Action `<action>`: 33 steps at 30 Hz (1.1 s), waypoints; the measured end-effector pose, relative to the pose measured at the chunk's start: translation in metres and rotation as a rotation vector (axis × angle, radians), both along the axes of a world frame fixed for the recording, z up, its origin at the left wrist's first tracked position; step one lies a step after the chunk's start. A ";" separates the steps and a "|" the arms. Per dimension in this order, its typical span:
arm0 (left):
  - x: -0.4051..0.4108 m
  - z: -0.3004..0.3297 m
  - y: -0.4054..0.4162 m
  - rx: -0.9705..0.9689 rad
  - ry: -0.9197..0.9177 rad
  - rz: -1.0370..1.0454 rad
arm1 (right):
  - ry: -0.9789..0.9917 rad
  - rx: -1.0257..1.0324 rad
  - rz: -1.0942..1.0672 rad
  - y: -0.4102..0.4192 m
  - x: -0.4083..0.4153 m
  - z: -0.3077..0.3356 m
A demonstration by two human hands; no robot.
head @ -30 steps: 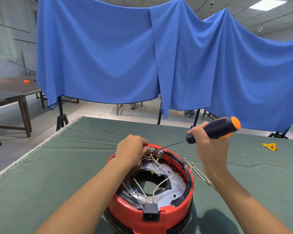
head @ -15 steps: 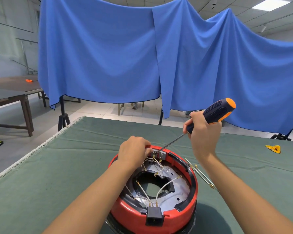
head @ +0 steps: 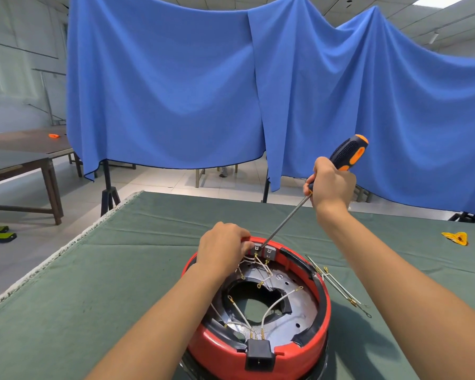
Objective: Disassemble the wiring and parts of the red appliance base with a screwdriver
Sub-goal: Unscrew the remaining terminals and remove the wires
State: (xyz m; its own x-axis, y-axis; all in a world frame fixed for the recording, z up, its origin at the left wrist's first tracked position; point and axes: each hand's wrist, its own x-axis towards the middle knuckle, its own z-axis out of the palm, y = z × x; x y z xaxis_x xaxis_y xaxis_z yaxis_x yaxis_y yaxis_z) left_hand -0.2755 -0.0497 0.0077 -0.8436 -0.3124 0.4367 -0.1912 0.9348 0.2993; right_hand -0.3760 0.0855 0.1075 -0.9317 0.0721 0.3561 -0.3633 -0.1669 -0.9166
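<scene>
Left hand point(head: 222, 249) pinched wiring at the base's point(head: 258, 349) 12 o'clock; right hand point(head: 331, 185), gripping the screwdriver point(head: 307, 200), had steepened it onto a terminal point(head: 257, 247), probably loosening.

We are looking at a red appliance base point(head: 261, 349) in glossy plastic, its inner plate point(head: 299, 305) showing as shiny bare metal with thin white-coated wires point(head: 274, 303) tipped in brass-coloured lugs. We are seeing the screwdriver point(head: 313, 193) showing a smooth steel shaft and a matt black-and-orange handle with a dotted, rubbery-looking grip. We are noting the matt green cloth point(head: 93, 283) creasing over the table, soft blue fabric point(head: 176, 91) hanging behind, and a side table point(head: 25, 152) looking like dull brown wood.
</scene>
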 end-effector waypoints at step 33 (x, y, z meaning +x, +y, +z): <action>-0.002 -0.004 -0.002 -0.001 0.007 0.010 | -0.074 -0.137 -0.032 0.012 0.004 -0.035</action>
State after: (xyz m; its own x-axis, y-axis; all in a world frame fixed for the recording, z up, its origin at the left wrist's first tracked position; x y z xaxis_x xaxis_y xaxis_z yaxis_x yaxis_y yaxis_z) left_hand -0.2772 -0.0519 0.0038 -0.8374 -0.3202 0.4429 -0.1981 0.9331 0.3001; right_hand -0.3724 0.0977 0.0723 -0.9515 0.1452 0.2712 -0.3025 -0.2816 -0.9106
